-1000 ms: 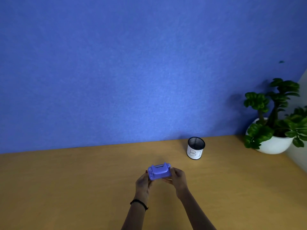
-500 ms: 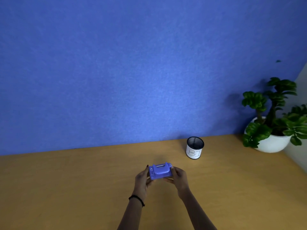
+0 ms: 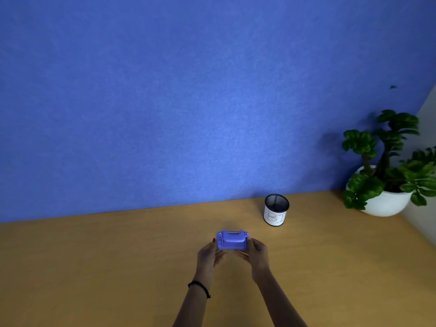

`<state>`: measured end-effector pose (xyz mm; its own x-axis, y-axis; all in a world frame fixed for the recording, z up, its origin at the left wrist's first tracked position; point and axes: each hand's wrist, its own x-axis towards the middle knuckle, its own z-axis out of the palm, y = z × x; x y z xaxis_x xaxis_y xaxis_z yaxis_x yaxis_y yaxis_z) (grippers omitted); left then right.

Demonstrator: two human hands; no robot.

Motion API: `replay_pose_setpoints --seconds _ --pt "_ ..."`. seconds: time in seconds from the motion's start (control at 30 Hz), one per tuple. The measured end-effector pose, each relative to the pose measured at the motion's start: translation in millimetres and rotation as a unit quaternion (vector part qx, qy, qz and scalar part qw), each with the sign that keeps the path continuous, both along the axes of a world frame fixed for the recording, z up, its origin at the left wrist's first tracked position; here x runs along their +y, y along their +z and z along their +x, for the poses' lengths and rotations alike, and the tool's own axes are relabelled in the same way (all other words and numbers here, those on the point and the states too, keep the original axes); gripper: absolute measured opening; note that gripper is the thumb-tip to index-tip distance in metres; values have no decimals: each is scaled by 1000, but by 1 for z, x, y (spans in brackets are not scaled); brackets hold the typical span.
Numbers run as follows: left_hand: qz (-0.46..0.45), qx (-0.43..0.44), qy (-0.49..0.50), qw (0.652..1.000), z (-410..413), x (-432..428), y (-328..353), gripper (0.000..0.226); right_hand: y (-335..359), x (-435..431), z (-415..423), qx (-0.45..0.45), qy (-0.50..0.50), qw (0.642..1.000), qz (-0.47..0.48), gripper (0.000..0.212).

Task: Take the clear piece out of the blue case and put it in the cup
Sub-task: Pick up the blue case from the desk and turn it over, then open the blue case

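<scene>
A small blue case (image 3: 232,240) is held a little above the wooden table, near its middle. My left hand (image 3: 208,254) grips its left end and my right hand (image 3: 257,252) grips its right end, fingers curled under it. A thin pale strip shows along the case's top edge; the clear piece itself cannot be made out. The cup (image 3: 275,210), a black mesh cylinder wrapped in white paper with handwritten letters, stands upright behind and to the right of the case, apart from both hands.
The wooden table (image 3: 94,267) runs up to a blue wall. A green plant in a white pot (image 3: 387,201) stands in the far right corner, beside a grey wall.
Both hands have kept hold of the case and tilted it slightly; my left fingers have shifted along its end. The cup has not moved.
</scene>
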<state>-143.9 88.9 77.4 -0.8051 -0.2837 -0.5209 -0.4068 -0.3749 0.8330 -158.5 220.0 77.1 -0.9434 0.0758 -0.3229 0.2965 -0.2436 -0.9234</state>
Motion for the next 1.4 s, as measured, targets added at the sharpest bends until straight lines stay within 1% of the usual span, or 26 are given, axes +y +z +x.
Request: replay_pose_setpoints --seconds 0.07,0.17,0.3,0.4,0.47,0.57,0.6,0.63,0.67,0.77,0.83,0.87,0.9,0.97,1.03,1.13,1.2,1.23,1.3,1.4 --pt "27 15 17 999 4 5 -1 22 1 -3 0 -9 -22 1000 -13 28" --pt "62 30 52 996 7 9 -1 24 1 -6 -1 -21 -28 999 -28 28" --pt "53 48 61 996 6 10 -1 25 0 -6 -3 -31 -23 998 -46 31" --pt "1 71 52 996 2 6 -1 27 5 -6 -4 -30 -27 998 -48 29" --pt "-51 103 41 993 1 3 0 22 7 -5 -4 -27 -27 998 -52 30" --pt "-171 158 -14 972 0 -5 -1 36 8 -3 -4 -23 -26 998 -49 29" --pt "-195 169 -38 965 0 -7 1 38 7 -2 -4 -20 -23 999 -45 28" --pt "-197 175 -60 963 -2 -8 3 39 6 -1 -4 -18 -20 999 -39 29" --pt "-180 171 -74 966 -4 -10 5 40 6 0 -5 -16 -16 999 -35 29" --pt "-93 127 -67 985 -8 -11 5 41 5 0 -5 -9 0 1000 -30 32" --pt "-86 113 -72 987 -7 -10 5 38 5 1 -5 -7 12 1000 -26 34" --pt "-104 121 -78 984 -6 -8 6 36 5 1 -6 -5 16 1000 -22 34" --pt "-135 135 -86 978 -5 -6 7 34 5 2 -6 -3 20 1000 -17 35" --pt "-213 173 -118 954 -5 -3 9 36 5 2 -7 -3 24 1000 -11 35" --pt "-278 217 -153 923 -5 -1 13 38 4 3 -7 -4 24 1000 -9 35" --pt "-367 261 -204 869 -7 1 17 29 3 5 -8 -6 28 1000 -5 36" --pt "-418 265 -239 836 -10 1 16 24 2 6 -7 -5 32 999 -2 36" --pt "-437 258 -252 824 -12 1 15 23 1 7 -7 -4 34 999 0 36" --pt "-460 242 -270 811 -15 -2 14 22 -1 8 -6 0 38 999 2 37" --pt "-467 216 -301 802 -22 -5 13 25 -3 7 -5 0 42 999 -6 37"
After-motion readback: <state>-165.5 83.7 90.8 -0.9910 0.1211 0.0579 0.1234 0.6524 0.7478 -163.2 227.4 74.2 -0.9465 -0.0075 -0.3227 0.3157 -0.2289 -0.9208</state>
